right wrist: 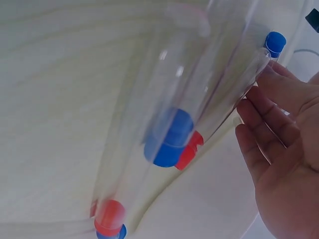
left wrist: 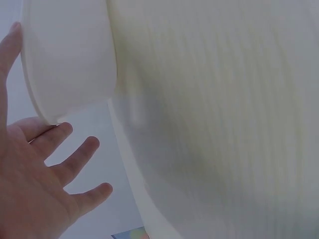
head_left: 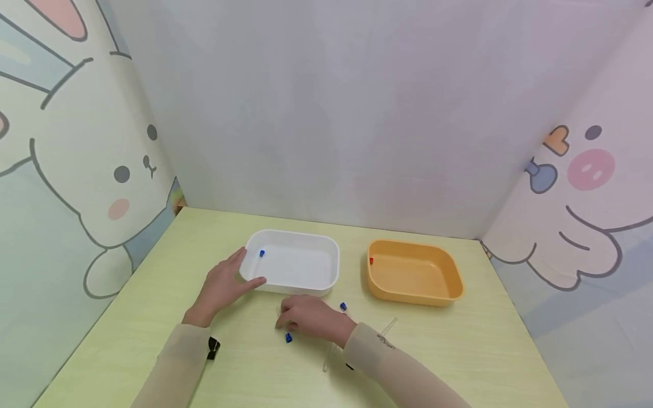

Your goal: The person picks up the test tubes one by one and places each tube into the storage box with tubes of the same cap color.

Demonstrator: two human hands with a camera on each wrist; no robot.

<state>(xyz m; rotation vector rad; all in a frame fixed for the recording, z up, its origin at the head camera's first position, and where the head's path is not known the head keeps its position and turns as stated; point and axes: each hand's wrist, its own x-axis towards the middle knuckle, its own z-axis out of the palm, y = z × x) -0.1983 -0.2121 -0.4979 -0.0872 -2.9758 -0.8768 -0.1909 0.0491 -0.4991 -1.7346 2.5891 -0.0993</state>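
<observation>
My left hand [head_left: 224,281] is spread at the left end of a white plastic basin [head_left: 330,266], its thumb at the near rim and the index fingertip at the left rim. A blue cap [head_left: 262,253] shows inside it. In front of the basin, my right hand [head_left: 313,316] pinches a clear test tube with a blue cap [head_left: 288,338]; in the right wrist view that blue cap [right wrist: 275,43] sticks out past the thumb, and the fingers hide the tube's middle. More clear test tubes lie under the right wrist, with a blue cap [right wrist: 169,139] and a red cap [right wrist: 109,217] among them.
An orange basin [head_left: 415,300] stands to the right of the white one, with a red cap [head_left: 371,260] at its left wall. The pale wood-grain table [head_left: 490,340] is bounded by a plain back curtain [head_left: 326,113] and cartoon-printed side curtains.
</observation>
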